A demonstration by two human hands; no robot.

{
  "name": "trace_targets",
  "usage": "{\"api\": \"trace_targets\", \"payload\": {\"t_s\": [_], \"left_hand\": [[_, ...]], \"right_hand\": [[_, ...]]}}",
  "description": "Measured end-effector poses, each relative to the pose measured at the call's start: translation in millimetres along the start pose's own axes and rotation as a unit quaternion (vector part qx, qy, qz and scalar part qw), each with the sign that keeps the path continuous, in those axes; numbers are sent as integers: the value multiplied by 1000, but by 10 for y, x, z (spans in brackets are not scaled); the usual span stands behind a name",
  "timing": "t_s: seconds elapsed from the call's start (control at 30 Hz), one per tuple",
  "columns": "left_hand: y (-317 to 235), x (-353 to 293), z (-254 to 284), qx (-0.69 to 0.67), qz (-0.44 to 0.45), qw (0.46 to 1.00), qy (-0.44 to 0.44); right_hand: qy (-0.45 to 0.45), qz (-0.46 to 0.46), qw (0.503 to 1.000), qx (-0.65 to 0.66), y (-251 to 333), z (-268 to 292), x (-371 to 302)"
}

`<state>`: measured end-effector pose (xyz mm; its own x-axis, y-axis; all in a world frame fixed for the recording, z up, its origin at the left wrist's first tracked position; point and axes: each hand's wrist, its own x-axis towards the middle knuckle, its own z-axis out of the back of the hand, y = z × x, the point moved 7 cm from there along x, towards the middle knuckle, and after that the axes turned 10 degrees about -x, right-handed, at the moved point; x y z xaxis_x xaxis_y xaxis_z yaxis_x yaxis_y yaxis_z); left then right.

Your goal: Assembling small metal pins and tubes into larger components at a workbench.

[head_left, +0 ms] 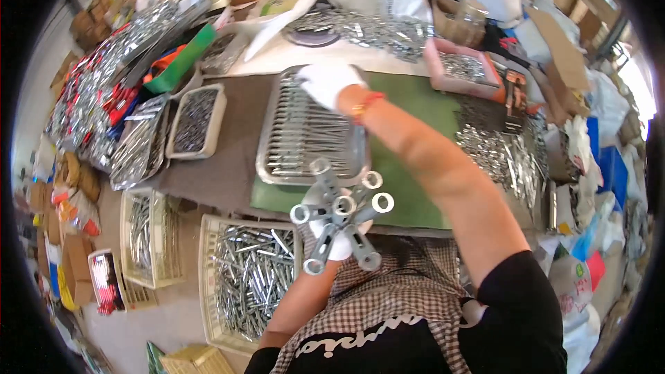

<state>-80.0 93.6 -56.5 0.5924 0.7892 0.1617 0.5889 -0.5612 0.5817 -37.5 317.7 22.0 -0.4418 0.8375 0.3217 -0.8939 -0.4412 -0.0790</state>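
My left hand [340,246], in a white glove, is close to my body and wrapped round a bunch of slotted metal tubes [343,206]. Their round open ends fan out upward and hide most of the fingers. Beyond it lies a metal tray [261,159] with slender metal rods [322,135] laid side by side in rows. My right hand [325,86], also gloved in white, reaches over the tray's far end. Its fingers are drawn together at the tops of the left rows; what is between them is hidden.
A bin of metal rods [253,270] stands below the table at left. A tub of small dark parts [196,121] sits left of the tray. Loose metal parts [509,159] lie at right, near a pink box [436,69]. A metal heap [374,31] lies at the back.
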Motion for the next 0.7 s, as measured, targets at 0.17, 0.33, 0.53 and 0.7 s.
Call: {"api": "trace_targets", "payload": {"t_s": [0.17,0.33,0.53,0.7], "left_hand": [[-257,-174,312,-183,-25,975,-123],[-89,-116,223,-339,30,934,-114],[-142,-71,243,-317,49,942,-93],[-273,-146,241,-112,45,993,-13]], "right_hand": [[-37,-90,995,-37,205,-100,253],[-49,-91,995,9,235,-25,218],[-31,-61,989,131,83,260,19],[-186,-77,939,279,-188,1229,-694]]}}
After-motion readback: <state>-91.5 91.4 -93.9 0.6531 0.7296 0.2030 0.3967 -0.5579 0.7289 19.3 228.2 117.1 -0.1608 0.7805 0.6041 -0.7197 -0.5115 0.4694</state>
